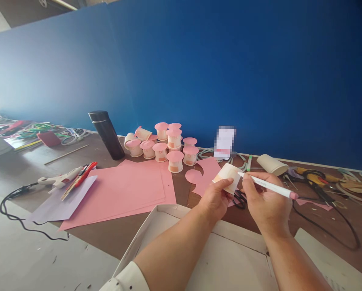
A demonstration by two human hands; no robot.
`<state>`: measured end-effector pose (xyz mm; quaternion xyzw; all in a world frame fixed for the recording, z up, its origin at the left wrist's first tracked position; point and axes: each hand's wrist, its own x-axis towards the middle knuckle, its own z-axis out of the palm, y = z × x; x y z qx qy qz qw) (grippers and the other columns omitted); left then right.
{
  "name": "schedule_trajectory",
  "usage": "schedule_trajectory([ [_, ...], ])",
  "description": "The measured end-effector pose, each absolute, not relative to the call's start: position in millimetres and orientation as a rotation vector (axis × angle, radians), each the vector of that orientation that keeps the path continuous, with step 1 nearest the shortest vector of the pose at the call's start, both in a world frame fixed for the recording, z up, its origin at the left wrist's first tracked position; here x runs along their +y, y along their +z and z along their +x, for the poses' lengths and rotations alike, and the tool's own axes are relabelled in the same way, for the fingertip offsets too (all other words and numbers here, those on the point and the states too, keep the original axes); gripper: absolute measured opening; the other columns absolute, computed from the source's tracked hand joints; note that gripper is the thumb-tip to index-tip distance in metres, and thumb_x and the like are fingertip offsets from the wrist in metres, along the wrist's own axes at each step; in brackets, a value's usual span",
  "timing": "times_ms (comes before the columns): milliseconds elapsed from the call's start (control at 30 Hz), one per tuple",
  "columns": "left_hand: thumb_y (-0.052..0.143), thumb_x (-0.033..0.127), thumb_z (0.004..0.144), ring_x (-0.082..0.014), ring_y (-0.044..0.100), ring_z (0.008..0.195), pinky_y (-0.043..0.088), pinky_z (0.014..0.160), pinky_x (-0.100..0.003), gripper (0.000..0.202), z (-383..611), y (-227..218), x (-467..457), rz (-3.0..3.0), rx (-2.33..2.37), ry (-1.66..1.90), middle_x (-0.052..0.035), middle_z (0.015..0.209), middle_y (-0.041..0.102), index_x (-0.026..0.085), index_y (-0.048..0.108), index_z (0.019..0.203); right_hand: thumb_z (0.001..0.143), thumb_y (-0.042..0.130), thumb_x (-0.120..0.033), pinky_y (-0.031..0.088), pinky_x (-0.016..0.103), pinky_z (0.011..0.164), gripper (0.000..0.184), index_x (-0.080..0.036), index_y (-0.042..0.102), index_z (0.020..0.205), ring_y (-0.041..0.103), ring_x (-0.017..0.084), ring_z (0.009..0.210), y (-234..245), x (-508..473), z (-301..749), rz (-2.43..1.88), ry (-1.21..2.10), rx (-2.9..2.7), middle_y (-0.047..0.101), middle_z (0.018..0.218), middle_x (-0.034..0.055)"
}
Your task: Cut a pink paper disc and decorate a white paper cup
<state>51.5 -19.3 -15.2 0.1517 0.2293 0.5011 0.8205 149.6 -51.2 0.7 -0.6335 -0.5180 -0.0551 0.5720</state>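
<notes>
In my left hand (215, 200) is a white paper cup (228, 173), tilted on its side, with an orange patch near one end. My right hand (267, 206) grips a white marker (272, 186) with a pink end, its tip at the cup's surface. Beyond my hands stand several small paper cups with pink disc tops (175, 161), some stacked, with orange drawn markings. A loose pink paper disc (193, 176) lies beside a cut pink sheet (207, 167) left of the held cup. Black-handled scissors (240, 199) show partly behind my left hand.
Large pink sheets (117, 190) and a lilac sheet (68, 202) carry a glue gun (61, 178) and red cutter (85, 173). A black flask (107, 135) stands behind. A white box lid (229, 234) sits in front. Right are another cup (272, 165) and cables.
</notes>
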Motion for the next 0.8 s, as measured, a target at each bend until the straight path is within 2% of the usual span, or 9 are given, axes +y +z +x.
schedule_trajectory([
  [300, 0.073, 0.013, 0.064, -0.0097, 0.055, 0.068, 0.041, 0.059, -0.020, 0.026, 50.4, -14.3, -19.6, 0.289, 0.456, 1.059, -0.0044, 0.082, 0.065, 0.012, 0.067, 0.089, 0.080, 0.062, -0.040, 0.049, 0.029, 0.056, 0.023, -0.018, 0.065, 0.083, 0.064, 0.019, 0.062, 0.2, -51.9, 149.4, -1.505, -0.098, -1.200, 0.069, 0.072, 0.0058],
  [533, 0.073, 0.017, 0.064, -0.0090, 0.053, 0.060, 0.040, 0.056, -0.020, 0.026, 49.3, -15.6, -18.3, 0.294, 0.463, 1.007, -0.0030, 0.075, 0.063, 0.012, 0.066, 0.090, 0.079, 0.062, -0.040, 0.049, 0.029, 0.056, 0.023, -0.017, 0.065, 0.081, 0.064, 0.019, 0.062, 1.3, -51.2, 149.1, -1.488, -0.127, -1.219, 0.068, 0.071, 0.0065],
  [800, 0.069, 0.015, 0.068, -0.0080, 0.053, 0.059, 0.041, 0.056, -0.019, 0.028, 47.7, -15.9, -17.2, 0.268, 0.444, 0.970, -0.0036, 0.079, 0.065, 0.011, 0.066, 0.096, 0.080, 0.062, -0.039, 0.049, 0.028, 0.057, 0.022, -0.017, 0.064, 0.082, 0.064, 0.018, 0.062, 0.9, -51.2, 149.7, -1.498, -0.105, -1.217, 0.069, 0.072, 0.0060],
])
